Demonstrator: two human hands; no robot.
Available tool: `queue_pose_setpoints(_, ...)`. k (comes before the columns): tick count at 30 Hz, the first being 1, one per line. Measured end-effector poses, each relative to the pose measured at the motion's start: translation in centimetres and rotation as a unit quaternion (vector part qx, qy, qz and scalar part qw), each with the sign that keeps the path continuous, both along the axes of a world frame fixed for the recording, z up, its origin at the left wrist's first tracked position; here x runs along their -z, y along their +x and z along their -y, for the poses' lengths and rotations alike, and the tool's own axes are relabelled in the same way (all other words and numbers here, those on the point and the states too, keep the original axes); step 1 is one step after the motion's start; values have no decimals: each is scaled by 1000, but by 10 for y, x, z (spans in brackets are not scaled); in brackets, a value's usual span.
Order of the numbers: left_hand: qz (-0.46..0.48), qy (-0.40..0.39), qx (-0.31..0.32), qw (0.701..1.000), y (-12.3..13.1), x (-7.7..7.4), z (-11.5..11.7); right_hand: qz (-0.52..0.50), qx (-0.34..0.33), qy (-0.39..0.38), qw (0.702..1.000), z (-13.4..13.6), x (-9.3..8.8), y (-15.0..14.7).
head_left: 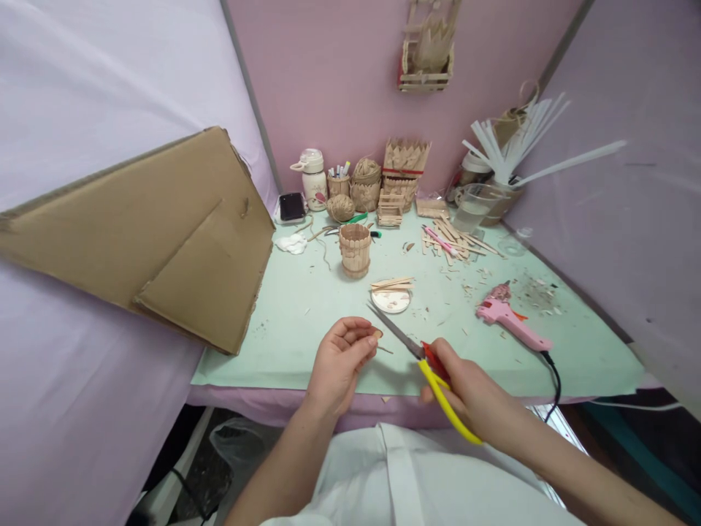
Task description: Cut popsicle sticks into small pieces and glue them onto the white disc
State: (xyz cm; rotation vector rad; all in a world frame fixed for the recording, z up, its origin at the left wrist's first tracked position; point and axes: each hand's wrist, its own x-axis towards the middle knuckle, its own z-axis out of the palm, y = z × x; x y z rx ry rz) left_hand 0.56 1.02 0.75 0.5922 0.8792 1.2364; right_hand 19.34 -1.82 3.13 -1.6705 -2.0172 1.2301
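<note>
Near the table's front edge, my left hand (342, 358) pinches a small piece of wooden craft stick (377, 334) between thumb and fingers. A thin sliver (385, 350) shows just right of the fingertips; whether it is held or lies on the table I cannot tell. My right hand (460, 383) grips scissors (402, 332) with red and yellow handles, blades pointing up and left, beside the left fingertips. Beyond the hands, a white round lid (391, 301) carries several craft sticks (392, 283). A small wooden bucket (355, 252) made of sticks stands upright behind it.
A pink glue gun (512, 315) lies at the right with its cord over the edge. Loose craft sticks (452, 241) and a plastic cup (474, 208) are farther back. A cardboard sheet (191, 241) leans on the left. A bottle (313, 183) and twine ball (340, 208) stand behind.
</note>
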Motion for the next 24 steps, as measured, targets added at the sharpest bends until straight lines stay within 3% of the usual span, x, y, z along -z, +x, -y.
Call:
queue_pose_setpoints(3, -8, 6, -3, 1000, 0, -2, 0, 27, 21, 7, 999, -1, -4, 3)
queue_pose_setpoints(9, -39, 45, -14, 998, 1, -2, 1, 131, -5, 76, 988, -1, 0, 5)
queue_pose_setpoints(24, -60, 45, -7, 997, 1, -3, 1, 123, -16, 56, 991, 1, -2, 2)
